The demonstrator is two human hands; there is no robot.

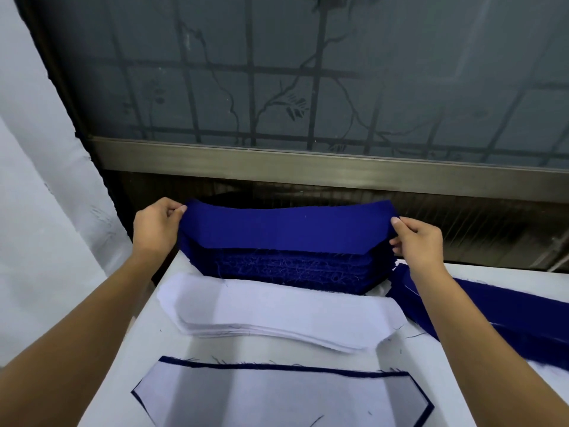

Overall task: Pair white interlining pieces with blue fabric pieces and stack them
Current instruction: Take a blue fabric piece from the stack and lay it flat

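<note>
Top blue piece (286, 229) pinched endwise by left grip (155, 229) and right grip (415, 241); best lifted level, laid square at 6 o'clock.

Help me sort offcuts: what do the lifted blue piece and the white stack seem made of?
Blue piece: likely woven cloth, matte; the blue stack beneath shows frayed threads at its cut edges. White stack: thin, smooth sheets, probably nonwoven interlining; edges look clean, unfrayed.
</note>
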